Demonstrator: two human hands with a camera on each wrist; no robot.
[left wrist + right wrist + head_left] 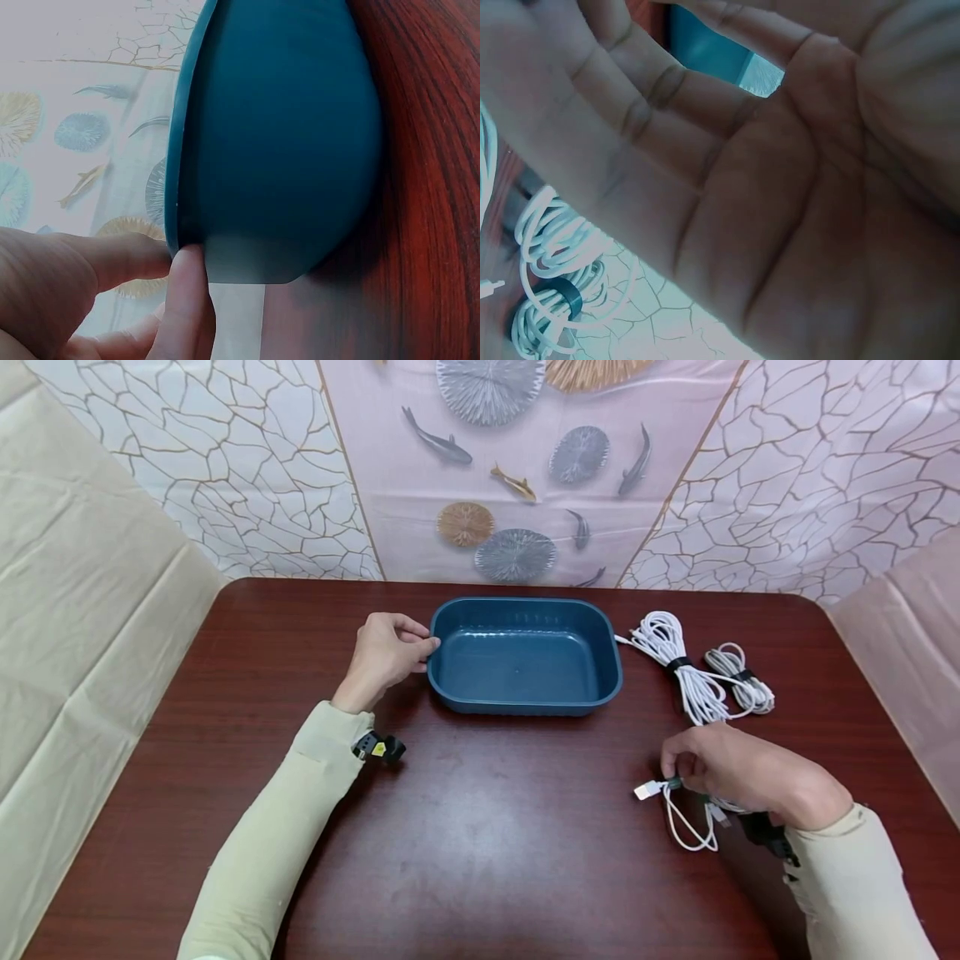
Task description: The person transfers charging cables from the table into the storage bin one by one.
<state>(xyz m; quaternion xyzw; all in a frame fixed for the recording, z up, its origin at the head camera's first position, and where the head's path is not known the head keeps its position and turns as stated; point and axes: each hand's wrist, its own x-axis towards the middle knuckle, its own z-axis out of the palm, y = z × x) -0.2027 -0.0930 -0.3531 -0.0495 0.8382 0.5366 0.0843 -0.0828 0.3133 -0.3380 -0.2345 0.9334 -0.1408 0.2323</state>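
A dark blue plastic tub [517, 706] sits on the table, and my left hand [381, 658] pinches its left rim between thumb and fingers. The left wrist view shows this grip at the rim, beside the tub's outer wall [277, 142]. At the right, my right hand [753, 772] pinches a white USB cable [686, 839] close to its plug [648, 790], where a small dark green band shows. Part of that cable is hidden under the hand. The right wrist view shows mainly the palm [772, 195] and bent fingers; the pinched spot is out of sight.
Beyond the right hand lies a large coiled white cable [660, 631] bound with a black strap [678, 663]. A smaller greyish-white cable bundle [759, 697] lies right of it. The dark red wooden table [480, 827] ends at a patterned cloth backdrop [517, 502].
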